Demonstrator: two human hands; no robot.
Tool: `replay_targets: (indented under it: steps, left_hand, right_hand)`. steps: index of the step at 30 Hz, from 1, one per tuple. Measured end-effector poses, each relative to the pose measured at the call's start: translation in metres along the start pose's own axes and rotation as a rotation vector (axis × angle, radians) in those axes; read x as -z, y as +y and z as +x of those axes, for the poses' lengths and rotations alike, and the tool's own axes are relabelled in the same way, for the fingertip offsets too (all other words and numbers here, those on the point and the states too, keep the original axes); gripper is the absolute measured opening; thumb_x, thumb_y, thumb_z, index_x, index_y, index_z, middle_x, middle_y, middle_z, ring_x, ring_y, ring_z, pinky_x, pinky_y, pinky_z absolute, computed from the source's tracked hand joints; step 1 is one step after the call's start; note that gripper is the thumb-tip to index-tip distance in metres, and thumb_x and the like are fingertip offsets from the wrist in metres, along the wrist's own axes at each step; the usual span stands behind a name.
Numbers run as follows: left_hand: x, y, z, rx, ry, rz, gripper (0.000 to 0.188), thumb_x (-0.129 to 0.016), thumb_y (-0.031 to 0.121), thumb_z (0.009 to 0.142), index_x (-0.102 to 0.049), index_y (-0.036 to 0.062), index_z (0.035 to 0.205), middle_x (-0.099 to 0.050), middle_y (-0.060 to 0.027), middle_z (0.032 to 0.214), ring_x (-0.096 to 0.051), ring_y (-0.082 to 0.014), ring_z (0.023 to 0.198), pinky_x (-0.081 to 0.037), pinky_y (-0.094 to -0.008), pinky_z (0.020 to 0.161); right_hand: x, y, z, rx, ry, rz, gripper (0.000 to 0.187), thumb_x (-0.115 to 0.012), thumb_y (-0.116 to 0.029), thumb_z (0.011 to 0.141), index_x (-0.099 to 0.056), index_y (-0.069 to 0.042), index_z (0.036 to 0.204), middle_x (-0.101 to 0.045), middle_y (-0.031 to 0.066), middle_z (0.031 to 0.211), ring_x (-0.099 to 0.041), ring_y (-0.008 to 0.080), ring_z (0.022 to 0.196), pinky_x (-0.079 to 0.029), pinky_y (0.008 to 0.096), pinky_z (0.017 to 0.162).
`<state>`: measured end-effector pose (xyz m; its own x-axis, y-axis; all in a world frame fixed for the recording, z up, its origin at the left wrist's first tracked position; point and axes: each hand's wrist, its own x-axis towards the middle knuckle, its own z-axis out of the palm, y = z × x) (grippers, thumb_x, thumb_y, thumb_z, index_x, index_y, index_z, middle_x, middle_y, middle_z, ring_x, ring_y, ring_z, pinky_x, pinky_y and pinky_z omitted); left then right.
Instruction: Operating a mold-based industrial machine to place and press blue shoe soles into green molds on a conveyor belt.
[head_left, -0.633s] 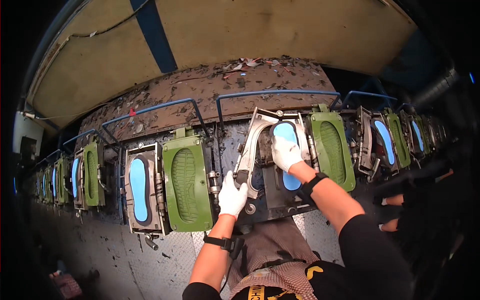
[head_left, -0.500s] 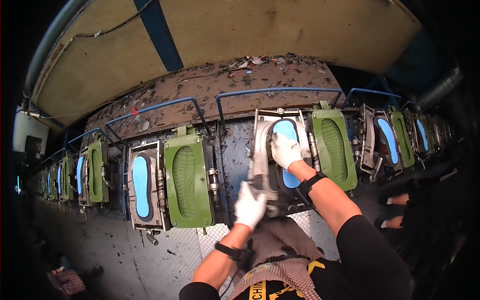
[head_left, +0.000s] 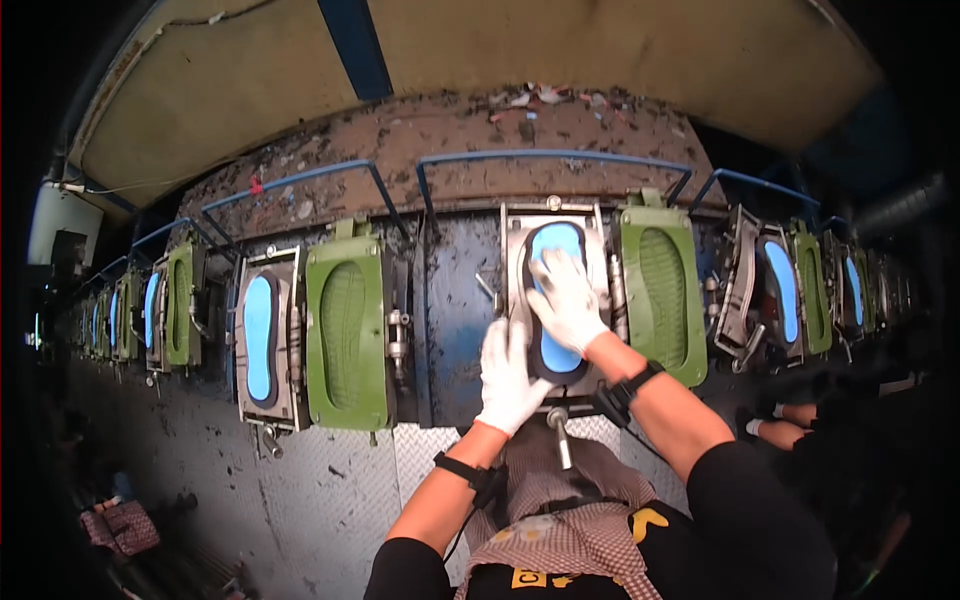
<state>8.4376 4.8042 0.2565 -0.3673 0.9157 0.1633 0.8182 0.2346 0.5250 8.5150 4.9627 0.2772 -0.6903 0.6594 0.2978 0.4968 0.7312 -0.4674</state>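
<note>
A sole with a light-blue top [head_left: 556, 240] and a dark rim sits in a metal mould [head_left: 516, 228] in front of me. My right hand [head_left: 566, 298], in a white glove, lies over the middle of the sole with its fingers stretched out, touching the blue surface. The white-gloved left hand [head_left: 508, 378] rests at the mould's lower left edge. Its fingers point away from me, and its thumb reaches toward the sole's near end. Neither hand grips anything. Joined to the mould's right side is a green mould half [head_left: 662, 290] with a patterned, sole-shaped hollow.
Similar moulds line both sides, including one with a blue sole [head_left: 261, 340] beside a green half [head_left: 347, 335]. A metal handle [head_left: 560, 440] juts toward me below my mould. Blue rails [head_left: 555, 155] run behind, before a scrap-strewn brown surface [head_left: 430, 140]. Another person's legs [head_left: 780, 428] show at right.
My left hand has let go of the metal side piece, which has swung down flat beside the sole. The right hand stays on the sole. The whole view has shifted slightly.
</note>
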Motion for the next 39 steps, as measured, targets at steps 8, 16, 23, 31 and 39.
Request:
replay_targets:
  steps: [8,16,23,31,39]
  left_hand:
    - [-0.022,-0.019,0.022,-0.345,0.055,-0.368,0.025,-0.077,0.009,0.082,-0.072,0.0038,0.106,-0.072,-0.0143,0.108,-0.067,-0.0336,0.109,-0.054,-0.0416,0.096]
    - [-0.001,-0.012,0.027,-0.416,0.032,-0.467,0.016,-0.072,0.012,0.087,-0.072,0.0013,0.099,-0.073,-0.0162,0.104,-0.068,-0.0362,0.102,-0.055,-0.0435,0.093]
    - [-0.005,-0.018,0.035,-0.618,-0.087,-0.263,0.044,-0.083,0.016,0.068,-0.068,0.0042,0.107,-0.064,-0.0114,0.105,-0.063,-0.0334,0.104,-0.052,-0.0422,0.084]
    - [0.003,-0.013,0.051,-0.698,-0.156,-0.220,0.034,-0.080,0.020,0.073,-0.068,0.0034,0.100,-0.063,-0.0127,0.113,-0.059,-0.0342,0.116,-0.047,-0.0479,0.098]
    - [0.000,-0.004,0.122,-0.863,-0.802,-0.318,0.065,-0.071,0.048,0.083,-0.058,0.0050,0.130,-0.046,-0.0206,0.154,-0.032,-0.0396,0.150,-0.017,-0.0580,0.123]
  right_hand:
    - [0.024,0.026,-0.095,-0.018,-0.047,0.284,0.016,-0.069,-0.021,0.089,-0.069,-0.008,0.098,-0.066,0.0123,0.095,-0.062,0.0352,0.093,-0.049,0.0446,0.085]
    - [0.014,0.018,-0.082,-0.109,-0.052,0.245,0.018,-0.069,-0.024,0.091,-0.069,-0.007,0.088,-0.062,0.0129,0.083,-0.061,0.0345,0.085,-0.049,0.0463,0.075]
    - [0.003,0.016,0.061,-0.125,0.173,-0.114,0.032,-0.069,-0.028,0.086,-0.063,-0.004,0.106,-0.062,0.0144,0.099,-0.060,0.0355,0.100,-0.047,0.0451,0.094]
    - [-0.024,0.050,0.065,-0.071,0.098,-0.212,0.029,-0.064,-0.031,0.089,-0.066,-0.004,0.100,-0.066,0.0150,0.099,-0.062,0.0353,0.101,-0.049,0.0460,0.091]
    - [0.085,-0.010,-0.089,-0.768,0.140,0.369,0.035,-0.065,-0.023,0.095,-0.066,-0.005,0.125,-0.063,0.0173,0.128,-0.058,0.0355,0.125,-0.046,0.0417,0.107]
